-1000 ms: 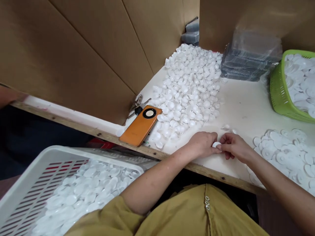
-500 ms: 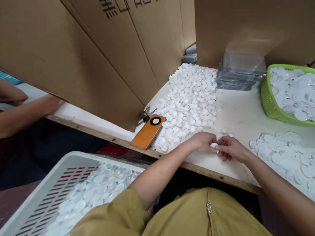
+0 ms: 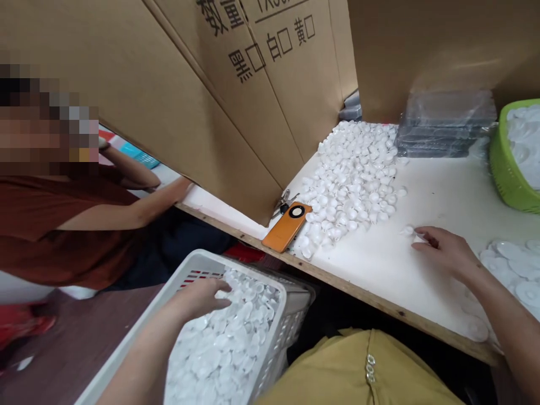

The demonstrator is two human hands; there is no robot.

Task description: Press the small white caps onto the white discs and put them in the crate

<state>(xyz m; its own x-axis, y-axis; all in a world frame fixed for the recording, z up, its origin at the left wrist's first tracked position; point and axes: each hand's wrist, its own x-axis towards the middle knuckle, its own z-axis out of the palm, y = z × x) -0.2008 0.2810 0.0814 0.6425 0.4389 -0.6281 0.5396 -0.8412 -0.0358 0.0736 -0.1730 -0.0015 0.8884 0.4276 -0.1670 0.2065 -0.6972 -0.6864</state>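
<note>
My left hand point(image 3: 201, 297) hangs over the white basket point(image 3: 282, 315) at the table's front, fingers apart and holding nothing. Below it, small white round plastic pieces point(image 3: 223, 349) fill the basket. On the white tabletop, the thumb and forefinger of my right hand point(image 3: 445, 253) close around a small white plastic piece point(image 3: 420, 239), partly hidden by the fingers. Another loose piece point(image 3: 407, 230) lies just left of these fingertips. Flat white discs point(image 3: 514, 270) are spread to the right of this hand. Farther back lies a heap of small white cup-like pieces point(image 3: 354, 174).
An orange phone point(image 3: 280, 233) and keys point(image 3: 285, 202) lie by the heap. Cardboard panels point(image 3: 236, 124) stand at left and back. Plastic-wrapped grey packs point(image 3: 442, 129) and a full green basket point(image 3: 506, 163) stand at back right. Another person point(image 3: 97, 219) sits at left.
My hands have parted. The left has moved from the table to above the white basket, without the white piece. The right has moved to the loose pieces. The view has turned left.
</note>
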